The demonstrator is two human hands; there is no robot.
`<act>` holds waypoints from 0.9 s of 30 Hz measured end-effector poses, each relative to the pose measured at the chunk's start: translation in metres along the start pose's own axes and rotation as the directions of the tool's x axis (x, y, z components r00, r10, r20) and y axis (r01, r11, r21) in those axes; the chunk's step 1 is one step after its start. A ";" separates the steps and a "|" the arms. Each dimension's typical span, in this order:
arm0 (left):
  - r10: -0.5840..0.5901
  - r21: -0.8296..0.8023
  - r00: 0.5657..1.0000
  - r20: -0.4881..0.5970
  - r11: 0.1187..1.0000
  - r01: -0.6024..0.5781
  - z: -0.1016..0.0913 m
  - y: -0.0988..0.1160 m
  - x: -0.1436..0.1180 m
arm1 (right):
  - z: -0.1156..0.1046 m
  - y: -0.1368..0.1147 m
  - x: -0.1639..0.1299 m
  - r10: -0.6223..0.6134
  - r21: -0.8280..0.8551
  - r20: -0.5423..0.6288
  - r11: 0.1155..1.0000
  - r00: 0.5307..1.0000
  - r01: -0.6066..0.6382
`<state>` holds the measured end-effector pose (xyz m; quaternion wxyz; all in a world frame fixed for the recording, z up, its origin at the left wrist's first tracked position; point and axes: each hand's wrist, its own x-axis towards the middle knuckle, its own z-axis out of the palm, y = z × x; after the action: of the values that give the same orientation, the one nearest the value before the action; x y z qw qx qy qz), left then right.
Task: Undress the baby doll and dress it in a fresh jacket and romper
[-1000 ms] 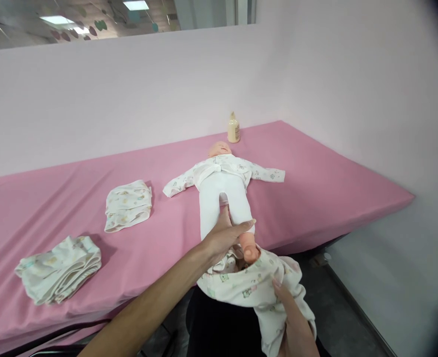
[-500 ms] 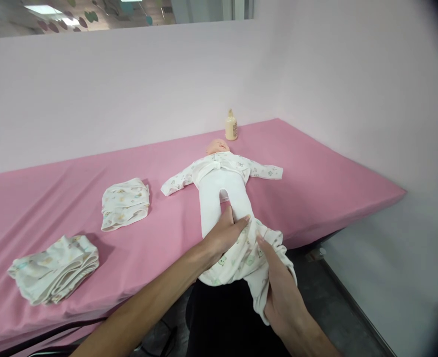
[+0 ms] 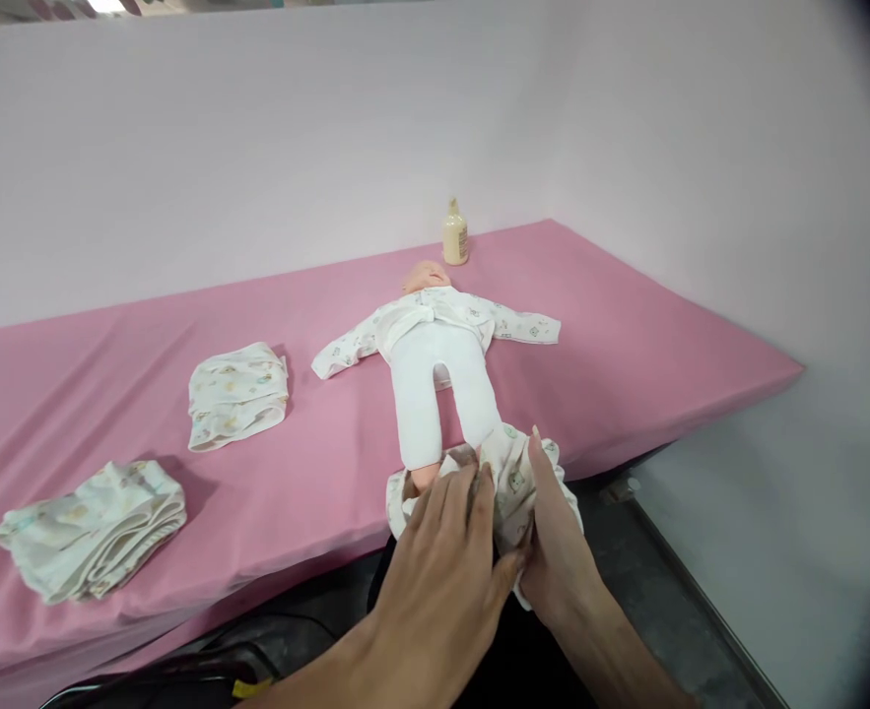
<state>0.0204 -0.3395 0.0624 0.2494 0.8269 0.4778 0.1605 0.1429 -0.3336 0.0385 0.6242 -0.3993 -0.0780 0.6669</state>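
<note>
A baby doll [image 3: 438,369] lies on its back on the pink-covered table, dressed in a printed white top [image 3: 435,311] and plain white leggings [image 3: 414,414]. Printed baby pants [image 3: 512,473] are bunched around its feet at the front edge. My right hand [image 3: 564,551] grips the bunched pants from the right, thumb pointing up. Over the near side of the same cloth bends my left hand [image 3: 445,561], back up, fingers close together and thumb towards my right hand. One bare foot shows partly above my left fingers; the fingertips are partly hidden in the cloth.
Two folded printed cloths lie on the left, one farther back [image 3: 238,394] and one near the front edge [image 3: 99,532]. A pump bottle [image 3: 455,234] stands behind the doll's head. The pink table [image 3: 627,335] meets walls behind and at right.
My left hand has come off the doll's shin area, turned back up and moved down onto the bunched pants. The pants sit more gathered at the feet. The view has tilted down slightly.
</note>
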 end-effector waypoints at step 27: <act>0.059 0.081 0.998 -0.038 0.995 -0.055 -0.005 -0.019 0.027 | -0.024 -0.005 -0.041 0.026 -0.191 0.396 0.980 0.918 0.054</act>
<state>0.0174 -0.3071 0.0565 0.2019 0.8461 0.4649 0.1649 0.1578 -0.3785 0.0431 0.5575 -0.3153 -0.2715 0.7184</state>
